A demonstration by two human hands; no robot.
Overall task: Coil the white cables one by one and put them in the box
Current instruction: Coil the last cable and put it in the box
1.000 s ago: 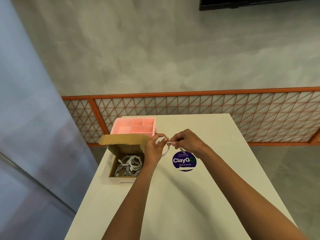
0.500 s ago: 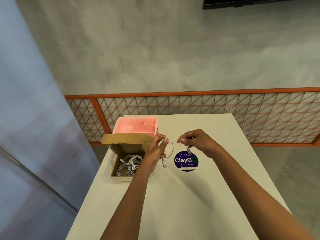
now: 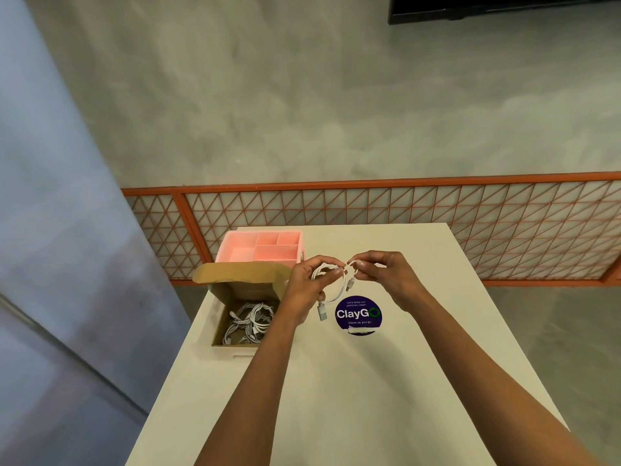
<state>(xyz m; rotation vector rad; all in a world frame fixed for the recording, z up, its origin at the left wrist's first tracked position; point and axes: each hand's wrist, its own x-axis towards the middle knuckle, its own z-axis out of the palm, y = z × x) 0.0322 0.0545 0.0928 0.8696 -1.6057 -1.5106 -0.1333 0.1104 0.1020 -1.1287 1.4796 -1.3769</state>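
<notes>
Both hands closer on white cable

A pink divided tray at the white table's far left — round purple sticker (reading "ClayGo") mid-table.

Part of the cable loop is sitting under the left hand; number of turns it is gripping cannot be told. Right wall of the box is hiding behind the left forearm. Coils inside are overlapping in a heap, count unclear. The flap is blocking the near edge of the tray. The desk and both forearms are running off the bottom edge. Dark panel is being cut by the top edge. Lower strip of the sticker is showing only as a pale smear.
</notes>
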